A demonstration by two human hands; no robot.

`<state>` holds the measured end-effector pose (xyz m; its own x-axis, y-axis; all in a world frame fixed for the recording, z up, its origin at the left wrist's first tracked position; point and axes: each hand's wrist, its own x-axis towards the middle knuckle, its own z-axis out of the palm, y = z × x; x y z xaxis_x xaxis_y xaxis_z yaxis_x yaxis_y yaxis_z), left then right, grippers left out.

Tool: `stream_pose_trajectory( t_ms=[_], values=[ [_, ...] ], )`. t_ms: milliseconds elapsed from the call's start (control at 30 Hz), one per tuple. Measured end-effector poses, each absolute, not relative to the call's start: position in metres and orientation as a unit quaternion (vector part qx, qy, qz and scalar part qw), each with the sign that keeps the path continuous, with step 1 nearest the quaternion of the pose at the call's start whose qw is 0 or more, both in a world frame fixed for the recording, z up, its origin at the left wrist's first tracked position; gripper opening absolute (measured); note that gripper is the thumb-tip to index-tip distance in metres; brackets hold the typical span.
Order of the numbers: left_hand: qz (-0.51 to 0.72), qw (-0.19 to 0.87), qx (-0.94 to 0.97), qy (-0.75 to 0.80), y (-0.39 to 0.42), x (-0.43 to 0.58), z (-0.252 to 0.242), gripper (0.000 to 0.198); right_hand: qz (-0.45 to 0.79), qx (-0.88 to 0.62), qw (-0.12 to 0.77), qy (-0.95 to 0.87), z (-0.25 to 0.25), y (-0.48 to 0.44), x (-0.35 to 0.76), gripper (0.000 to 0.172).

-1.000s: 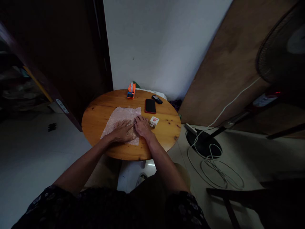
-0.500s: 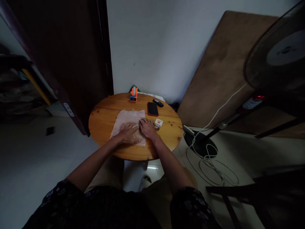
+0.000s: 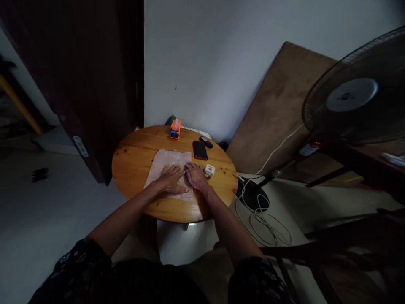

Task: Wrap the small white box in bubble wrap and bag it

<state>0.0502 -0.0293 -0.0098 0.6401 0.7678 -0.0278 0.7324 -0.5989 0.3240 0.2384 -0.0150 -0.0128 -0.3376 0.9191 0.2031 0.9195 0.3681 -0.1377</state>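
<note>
A sheet of pinkish bubble wrap (image 3: 157, 166) lies flat on the round wooden table (image 3: 129, 158). My left hand (image 3: 171, 179) rests on its middle with the fingers spread out. At the sheet's right edge lies my right hand (image 3: 195, 175), palm down and fingers stretched forward, close to the left fingertips. Just right of that hand stands a small white box (image 3: 209, 170) with red print. What lies under my palms, apart from the wrap, is hidden.
Behind the sheet are a red-edged black phone (image 3: 200, 150), a dark remote control (image 3: 206, 142) and an orange tape dispenser (image 3: 175, 128). A standing fan (image 3: 351, 95) and a loose cable (image 3: 264, 223) are on the right. A dark door (image 3: 104, 67) stands left.
The view has shifted, so the fan shows more fully. Both hands stay on the bubble wrap in nearly the same places.
</note>
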Motion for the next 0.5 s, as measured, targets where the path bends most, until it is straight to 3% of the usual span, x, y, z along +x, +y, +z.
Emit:
stream_pose_trajectory(
  t_ms=[200,400,500],
  values=[
    [0.034,0.156,0.896,0.414,-0.028,0.043,-0.003,0.099,0.005,-0.533,0.176,-0.828,-0.013,-0.02,0.234,0.045],
    [0.031,0.148,0.895,0.42,-0.031,0.044,0.0,0.093,-0.045,-0.541,0.296,-0.786,0.005,-0.039,0.256,0.041],
    [0.036,0.15,0.894,0.42,-0.032,0.043,-0.001,0.091,-0.026,-0.607,0.314,-0.729,0.017,-0.041,0.285,0.057]
  ],
)
